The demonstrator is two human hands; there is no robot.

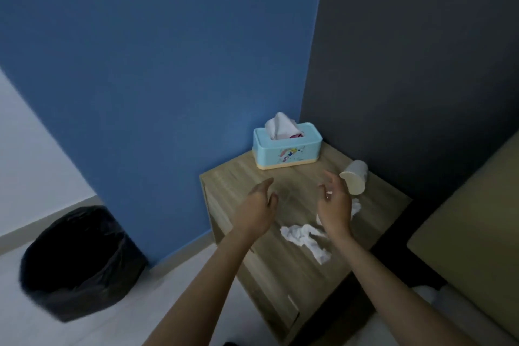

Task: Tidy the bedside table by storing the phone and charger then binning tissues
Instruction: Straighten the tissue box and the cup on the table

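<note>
Both hands hover over the wooden counter [283, 267], palms turned toward each other, fingers loose and spread, grasping nothing. The left hand [259, 209] hangs above bare wood near the counter's left edge. The right hand [335, 206] sits over the crumpled tissues [304, 237]: one white wad lies on the wood just below and left of the wrist, between the two forearms, and another crumpled piece [356, 206] peeks out on the far side of the right hand, partly hidden by it. A small white fleck shows at the right palm; what it is cannot be told.

Just beyond the right fingers [327, 180] a white paper cup [354, 177] lies tipped on its side. At the back corner stands a light blue tissue box [286, 150] with a tissue sticking up from its slot. A bin lined with a black bag [81, 261] stands on the floor, well apart to the left. A bed edge [477, 222] borders the right.
</note>
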